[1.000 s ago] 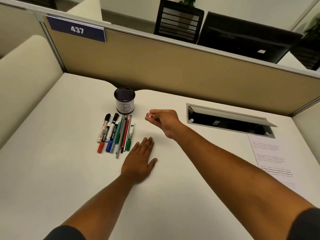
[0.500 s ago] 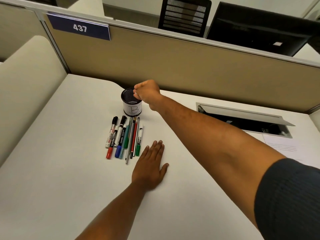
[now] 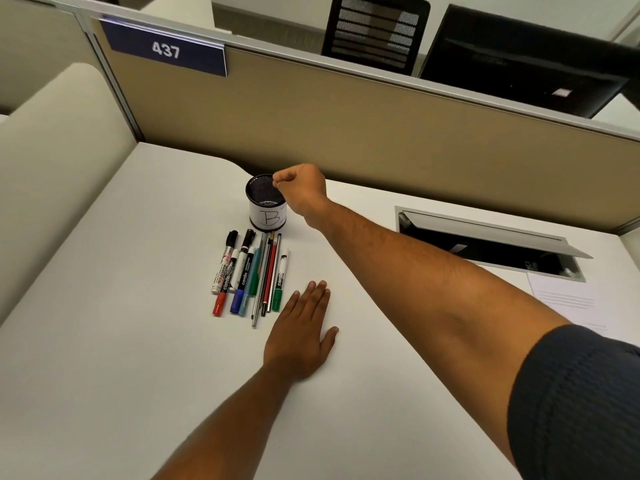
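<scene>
A black mesh pen cup point(image 3: 266, 206) with a white label marked "B" stands near the back of the white desk point(image 3: 104, 341). My right hand point(image 3: 301, 190) hovers over the cup's right rim, fingers curled and fingertips pinched together; I can make out nothing between them. Just in front of the cup, several markers, pens and pencils point(image 3: 252, 271) lie side by side in a row. My left hand point(image 3: 301, 337) lies flat on the desk, palm down, just right of the row's near ends.
A tan partition point(image 3: 346, 133) with a blue "437" sign point(image 3: 166, 50) closes the back of the desk. An open cable hatch point(image 3: 485, 244) is set into the desk at right, and a printed sheet point(image 3: 568, 303) lies by it.
My right hand moved from the open desk right of the pens up and left to the cup's rim. My left hand stayed flat in place.
</scene>
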The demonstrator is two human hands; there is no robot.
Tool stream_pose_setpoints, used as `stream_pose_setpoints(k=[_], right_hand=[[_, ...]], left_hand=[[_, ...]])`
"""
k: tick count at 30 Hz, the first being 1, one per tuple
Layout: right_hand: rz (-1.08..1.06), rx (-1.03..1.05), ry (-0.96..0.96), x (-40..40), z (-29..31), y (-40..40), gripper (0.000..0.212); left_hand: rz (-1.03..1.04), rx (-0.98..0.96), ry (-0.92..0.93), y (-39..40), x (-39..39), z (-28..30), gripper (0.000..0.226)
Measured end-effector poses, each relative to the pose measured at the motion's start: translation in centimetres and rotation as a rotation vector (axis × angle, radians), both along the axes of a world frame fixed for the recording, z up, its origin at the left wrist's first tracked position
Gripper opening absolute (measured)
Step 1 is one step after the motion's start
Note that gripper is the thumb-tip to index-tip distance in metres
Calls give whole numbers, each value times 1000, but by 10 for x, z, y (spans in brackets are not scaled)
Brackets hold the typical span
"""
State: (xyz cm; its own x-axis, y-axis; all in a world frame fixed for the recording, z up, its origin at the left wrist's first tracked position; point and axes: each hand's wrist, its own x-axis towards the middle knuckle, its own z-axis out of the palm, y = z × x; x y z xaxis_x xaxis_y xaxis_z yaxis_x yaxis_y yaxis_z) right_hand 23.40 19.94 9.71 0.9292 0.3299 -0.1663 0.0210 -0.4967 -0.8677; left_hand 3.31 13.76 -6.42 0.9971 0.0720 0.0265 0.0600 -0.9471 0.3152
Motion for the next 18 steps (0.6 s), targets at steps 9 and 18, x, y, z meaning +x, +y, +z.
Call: stream_pose_setpoints(k=[9,18], right_hand=[[-79,-47,65,-41,-8,-86,16],[-83,-94,115,-92,-15,-210,20]], left_hand=[[-12,52,91,-2,0,6,72],[53,-70,266,-21,-1,38,76]])
